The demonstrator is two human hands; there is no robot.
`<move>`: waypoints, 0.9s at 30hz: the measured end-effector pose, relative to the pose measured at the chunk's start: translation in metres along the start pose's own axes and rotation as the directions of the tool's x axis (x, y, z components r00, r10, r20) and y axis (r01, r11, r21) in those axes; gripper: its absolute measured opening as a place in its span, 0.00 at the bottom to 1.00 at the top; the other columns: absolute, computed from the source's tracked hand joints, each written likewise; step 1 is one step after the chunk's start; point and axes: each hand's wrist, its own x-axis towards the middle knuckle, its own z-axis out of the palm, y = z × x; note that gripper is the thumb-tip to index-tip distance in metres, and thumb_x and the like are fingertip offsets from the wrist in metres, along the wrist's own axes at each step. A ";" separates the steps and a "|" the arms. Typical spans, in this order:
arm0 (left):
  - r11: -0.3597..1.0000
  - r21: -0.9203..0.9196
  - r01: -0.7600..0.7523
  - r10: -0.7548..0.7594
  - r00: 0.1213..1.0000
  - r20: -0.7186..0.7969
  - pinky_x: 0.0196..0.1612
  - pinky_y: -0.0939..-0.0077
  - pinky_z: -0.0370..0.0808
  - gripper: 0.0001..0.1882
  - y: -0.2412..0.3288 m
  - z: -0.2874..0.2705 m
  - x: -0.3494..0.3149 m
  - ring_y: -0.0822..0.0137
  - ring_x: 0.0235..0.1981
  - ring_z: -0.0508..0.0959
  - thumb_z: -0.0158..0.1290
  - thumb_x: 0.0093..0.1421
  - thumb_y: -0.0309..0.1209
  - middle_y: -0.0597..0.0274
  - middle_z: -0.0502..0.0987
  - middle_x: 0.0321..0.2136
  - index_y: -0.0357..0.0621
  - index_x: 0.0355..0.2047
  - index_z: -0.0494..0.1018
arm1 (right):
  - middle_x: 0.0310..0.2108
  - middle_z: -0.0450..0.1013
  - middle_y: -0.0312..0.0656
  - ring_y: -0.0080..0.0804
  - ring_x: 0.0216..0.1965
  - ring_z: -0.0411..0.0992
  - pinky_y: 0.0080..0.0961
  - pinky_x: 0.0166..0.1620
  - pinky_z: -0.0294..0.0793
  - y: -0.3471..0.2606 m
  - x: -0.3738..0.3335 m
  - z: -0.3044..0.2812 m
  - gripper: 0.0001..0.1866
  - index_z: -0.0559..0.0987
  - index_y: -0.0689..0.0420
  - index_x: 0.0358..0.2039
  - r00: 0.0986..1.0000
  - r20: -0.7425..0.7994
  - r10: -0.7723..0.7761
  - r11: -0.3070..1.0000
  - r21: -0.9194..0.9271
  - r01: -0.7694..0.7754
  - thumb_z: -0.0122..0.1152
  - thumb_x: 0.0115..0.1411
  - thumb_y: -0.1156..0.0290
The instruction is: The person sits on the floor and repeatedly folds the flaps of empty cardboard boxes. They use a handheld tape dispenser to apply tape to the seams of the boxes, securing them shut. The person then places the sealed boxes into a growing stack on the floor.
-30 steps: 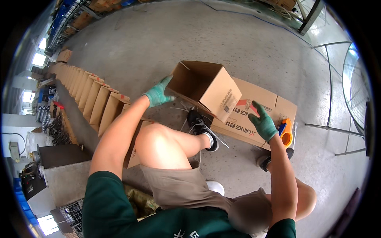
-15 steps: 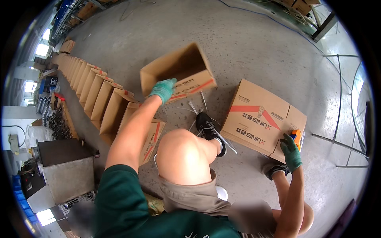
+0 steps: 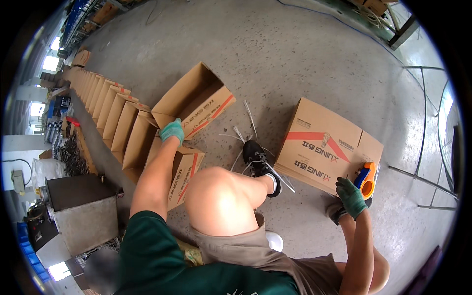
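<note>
My left hand [image 3: 172,132], in a green glove, is closed on the near corner of an open cardboard box [image 3: 209,110]. The box is tilted, its opening facing up and away to the left. Close by stands another open box [image 3: 183,178], partly behind my left forearm. On the right, my gloved right hand [image 3: 351,196] is at the near edge of a stack of flattened cartons [image 3: 319,147], its fingers bent loosely apart with nothing seen in them. Just beside it, an orange and blue tape dispenser [image 3: 366,180] lies on the stack.
A long row of open boxes [image 3: 118,115] runs off to the far left. White strapping strips [image 3: 250,118] lie on the floor around my shoe [image 3: 256,156]. A metal cabinet [image 3: 83,211] stands at the left, and a wire-framed stand [image 3: 422,123] at the right.
My left hand has carried the open box left and nearer, toward the end of the row. My right hand has come off the tape dispenser, which now lies at a different angle.
</note>
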 end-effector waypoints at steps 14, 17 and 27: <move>0.973 -0.177 -0.147 0.099 0.962 -0.256 0.59 0.52 0.73 0.47 0.046 -0.024 0.095 0.44 0.58 0.73 0.65 0.55 0.44 0.41 0.67 0.62 0.45 0.69 0.54 | 0.41 0.79 0.49 0.37 0.37 0.78 0.28 0.43 0.76 0.070 0.007 -0.036 0.16 0.78 0.59 0.51 0.945 -0.268 -0.190 0.976 -0.154 0.152 0.61 0.63 0.72; 0.917 0.040 -0.396 0.377 0.830 -0.410 0.61 0.55 0.72 0.38 0.068 -0.035 0.088 0.44 0.59 0.72 0.61 0.58 0.38 0.47 0.63 0.65 0.42 0.66 0.60 | 0.49 0.73 0.52 0.56 0.50 0.73 0.45 0.50 0.73 0.020 -0.002 -0.045 0.25 0.73 0.50 0.58 0.873 -0.440 -0.212 0.757 -0.639 -0.139 0.63 0.59 0.68; 0.501 -0.057 -0.863 0.860 0.490 0.140 0.60 0.66 0.72 0.28 0.314 0.012 -0.013 0.52 0.54 0.78 0.52 0.65 0.35 0.46 0.77 0.55 0.40 0.64 0.66 | 0.43 0.77 0.46 0.47 0.47 0.77 0.52 0.50 0.69 0.081 0.022 -0.052 0.27 0.69 0.35 0.62 0.889 -0.458 -0.013 0.523 -0.761 -0.384 0.57 0.62 0.66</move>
